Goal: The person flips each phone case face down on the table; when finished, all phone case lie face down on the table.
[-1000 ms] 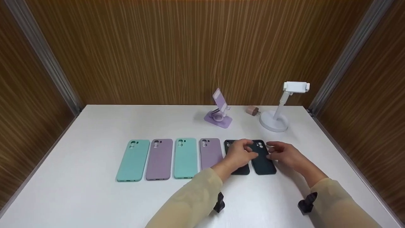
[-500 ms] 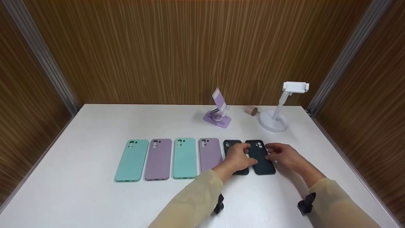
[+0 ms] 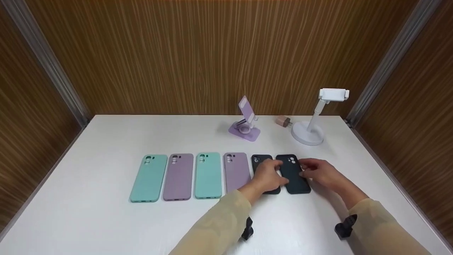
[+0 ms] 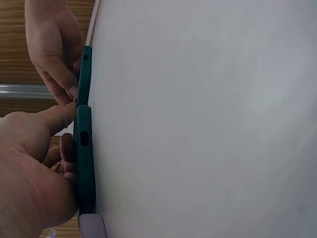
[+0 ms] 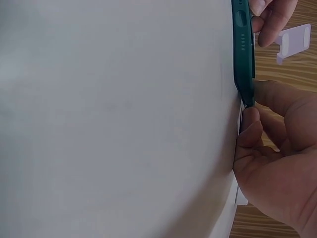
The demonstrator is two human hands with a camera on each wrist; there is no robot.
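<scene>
Two dark teal phone cases lie at the right end of a row. Over the left dark phone case (image 3: 261,158) stretches my left hand (image 3: 266,176), hiding its middle. Its thumb and fingers are spread, their tips at the near edge of the rightmost dark phone case (image 3: 294,177). Along that case's right edge, the fingertips and thumb of my right hand (image 3: 321,173) touch it. In the left wrist view, the dark case (image 4: 86,163) lies flat beneath the left hand. The right wrist view has the rightmost case (image 5: 242,54) beside the right thumb and fingers.
Left of the dark cases lie a purple case (image 3: 236,170), a mint case (image 3: 208,177), another purple case (image 3: 178,177) and another mint case (image 3: 148,179). Behind stand a purple phone stand (image 3: 246,122), a pink charger plug (image 3: 282,121) and a white phone stand (image 3: 308,134).
The left fingers have drawn slightly back from over the rightmost dark case toward its left edge. The right hand stays at its right edge. The phone cases hardly move.
</scene>
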